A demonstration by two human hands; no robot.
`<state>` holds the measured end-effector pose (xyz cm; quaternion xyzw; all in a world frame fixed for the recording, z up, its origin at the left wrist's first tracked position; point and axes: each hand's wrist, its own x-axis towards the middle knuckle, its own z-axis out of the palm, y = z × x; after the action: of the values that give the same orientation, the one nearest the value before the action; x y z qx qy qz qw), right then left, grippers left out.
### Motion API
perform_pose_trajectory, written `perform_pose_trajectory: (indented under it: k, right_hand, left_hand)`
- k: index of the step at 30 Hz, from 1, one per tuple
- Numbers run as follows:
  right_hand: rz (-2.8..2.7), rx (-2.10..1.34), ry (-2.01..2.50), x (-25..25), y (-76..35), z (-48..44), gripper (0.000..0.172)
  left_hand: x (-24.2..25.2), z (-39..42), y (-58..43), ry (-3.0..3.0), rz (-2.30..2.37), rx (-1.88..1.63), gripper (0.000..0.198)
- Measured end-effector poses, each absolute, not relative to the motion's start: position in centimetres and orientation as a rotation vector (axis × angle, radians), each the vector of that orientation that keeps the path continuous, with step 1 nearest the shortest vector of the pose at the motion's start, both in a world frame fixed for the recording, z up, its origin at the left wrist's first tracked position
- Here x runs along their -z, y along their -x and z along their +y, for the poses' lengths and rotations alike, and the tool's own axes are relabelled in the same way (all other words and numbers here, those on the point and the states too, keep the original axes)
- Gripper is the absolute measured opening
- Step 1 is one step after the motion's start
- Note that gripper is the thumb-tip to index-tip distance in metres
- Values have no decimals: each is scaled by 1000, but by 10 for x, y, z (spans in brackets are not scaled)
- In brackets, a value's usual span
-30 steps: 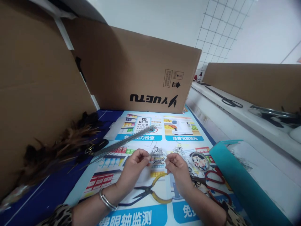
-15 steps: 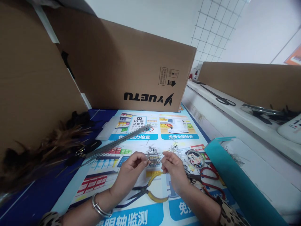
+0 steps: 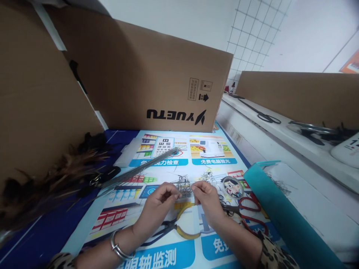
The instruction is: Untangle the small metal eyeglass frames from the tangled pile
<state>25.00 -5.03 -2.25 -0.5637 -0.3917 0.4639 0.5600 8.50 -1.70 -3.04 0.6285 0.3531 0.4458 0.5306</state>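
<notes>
My left hand point(image 3: 162, 200), with a silver bangle on its wrist, is closed in a pinch; what lies between its fingertips is too small to name. Just to its right, my right hand point(image 3: 206, 198) is pinched too, and its fingertips hide whatever they hold. A tangle of thin dark wire pieces point(image 3: 183, 183) lies right behind the fingertips. More wire bits point(image 3: 207, 177) are behind my right hand. Yellow-handled pliers point(image 3: 188, 233) lie below and between the hands. Red-handled scissors point(image 3: 249, 211) are right of my right hand, near a round clear-rimmed dish point(image 3: 232, 186).
A bundle of straight thin wires point(image 3: 140, 168) slants across the printed mat point(image 3: 165, 177). Brown feathers point(image 3: 56, 172) lie at the left. A teal box point(image 3: 286, 209) stands at the right. Cardboard point(image 3: 126, 74) walls the back. Black scissors point(image 3: 267, 118) rest on the white ledge point(image 3: 244, 108).
Both hands have shifted slightly; my right fingertips are a little farther left and lower, and the fingers of my left hand have changed their pinch. The view has tilted slightly.
</notes>
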Motion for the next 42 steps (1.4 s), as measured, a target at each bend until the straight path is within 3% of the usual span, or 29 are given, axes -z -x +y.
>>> perform_pose_trajectory:
  k: [7, 16, 31, 42]
  right_hand:
    - [-1088, -1056, 1300, 22, -248, -54, 6]
    - [-1399, -658, 1468, 21, -251, -56, 11]
    - [-1612, -340, 1312, 16, -244, -62, 15]
    - [-1640, -344, 1284, 12, -244, -67, 12]
  left_hand:
    - [27, -16, -84, -1257, 874, -1061, 5]
    - [26, -11, -84, -1102, 858, -1131, 8]
    - [28, -25, -90, -1542, 956, -1021, 8]
    - [21, -13, -83, -1615, 1106, -1126, 3]
